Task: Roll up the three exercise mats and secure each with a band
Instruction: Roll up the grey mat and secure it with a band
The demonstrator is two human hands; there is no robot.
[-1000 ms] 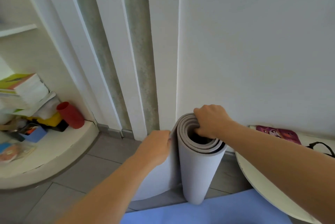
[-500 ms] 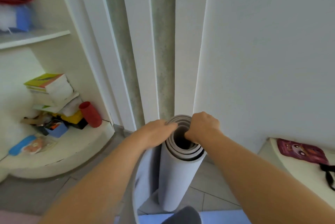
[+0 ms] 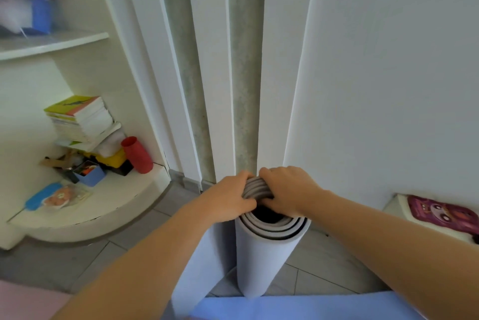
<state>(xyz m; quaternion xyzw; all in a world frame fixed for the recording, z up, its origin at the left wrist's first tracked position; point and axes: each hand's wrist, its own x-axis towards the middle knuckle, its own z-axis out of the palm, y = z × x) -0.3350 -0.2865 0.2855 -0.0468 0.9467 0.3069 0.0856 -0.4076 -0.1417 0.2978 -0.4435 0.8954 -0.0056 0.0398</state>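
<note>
A grey exercise mat (image 3: 264, 255) stands upright on the tiled floor, rolled into a loose spiral with a dark hollow core. Its loose outer flap (image 3: 197, 268) hangs down on the left. My left hand (image 3: 230, 198) grips the top rim of the roll from the left. My right hand (image 3: 287, 190) grips the same rim from the right, fingers curled over the layers. A blue mat (image 3: 298, 306) lies flat at the bottom edge. A pink mat (image 3: 23, 301) shows at the bottom left corner. No band is visible.
White wall panels and a door frame (image 3: 223, 60) rise right behind the roll. A low curved shelf (image 3: 103, 205) on the left holds books, a red cup (image 3: 137, 155) and small clutter. A white ledge with a purple pouch (image 3: 440, 213) sits at the right.
My left hand has moved from the outer flap up onto the top rim of the roll, beside my right hand. The view has shifted left and closer.
</note>
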